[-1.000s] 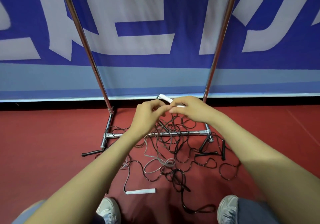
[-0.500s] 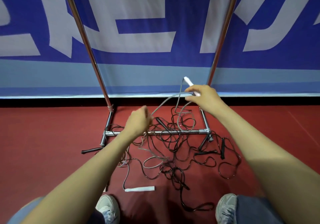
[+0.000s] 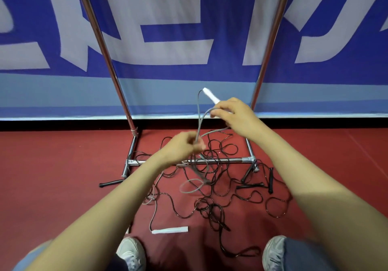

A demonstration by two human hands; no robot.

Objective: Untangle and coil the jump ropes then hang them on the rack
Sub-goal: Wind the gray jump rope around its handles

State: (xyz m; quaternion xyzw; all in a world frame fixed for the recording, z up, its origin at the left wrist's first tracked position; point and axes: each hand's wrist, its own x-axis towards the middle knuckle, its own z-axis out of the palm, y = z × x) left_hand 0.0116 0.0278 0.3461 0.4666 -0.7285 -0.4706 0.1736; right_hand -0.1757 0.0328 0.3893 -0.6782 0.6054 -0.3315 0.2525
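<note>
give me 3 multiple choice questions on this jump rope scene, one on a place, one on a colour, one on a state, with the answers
1. Where does the loose white handle lie?
A) on the red floor
B) held in a hand
C) hung up off the ground

2. What colour is the rope running between the left hand and the right hand?
A) black
B) grey
C) yellow

3. What is the right hand doing?
A) lying flat and open
B) gripping a white handle
C) curled, holding nothing

Answers:
1 A: it lies on the floor, held by no hand.
2 B: the raised strand is grey, unlike the black ropes below.
3 B: its fingers curl round the handle's lower end.
</note>
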